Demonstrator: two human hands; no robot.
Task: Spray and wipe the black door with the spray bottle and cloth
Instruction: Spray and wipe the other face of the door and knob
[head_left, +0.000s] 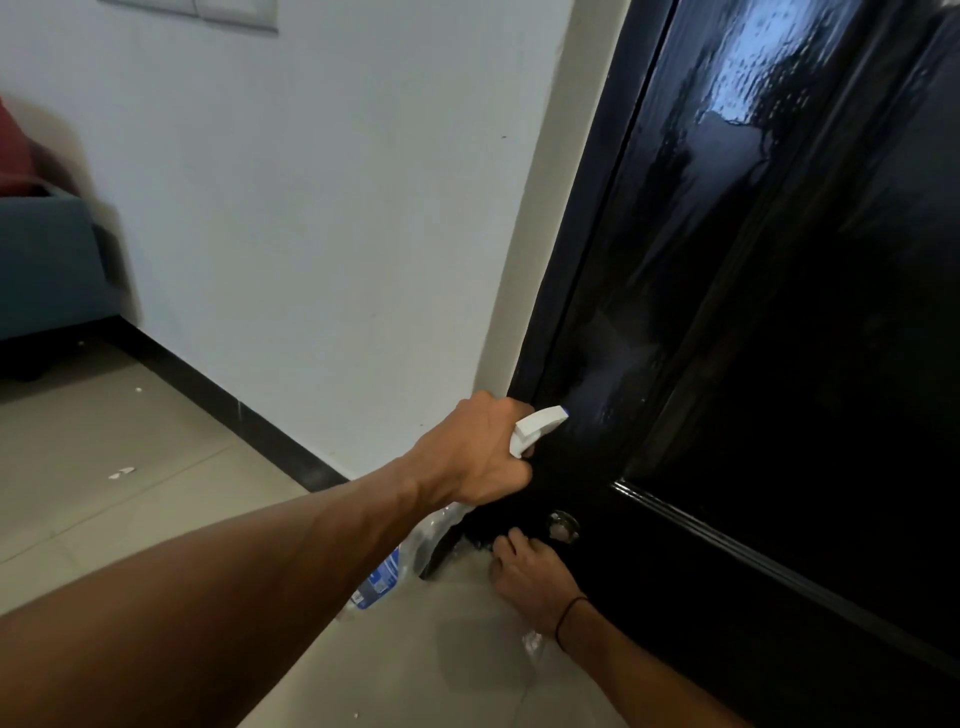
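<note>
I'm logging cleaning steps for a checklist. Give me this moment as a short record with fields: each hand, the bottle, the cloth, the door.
left hand: grips the spray bottle's neck, fingers around the trigger
spray bottle: white nozzle aimed at the door, clear body with blue label hanging below the hand
right hand: low at the door's bottom, fingers curled on a dark cloth
cloth: dark, hard to tell apart from the door
black door: glossy, with wet streaks and a misted patch by the nozzle
floor: light tiles
</note>
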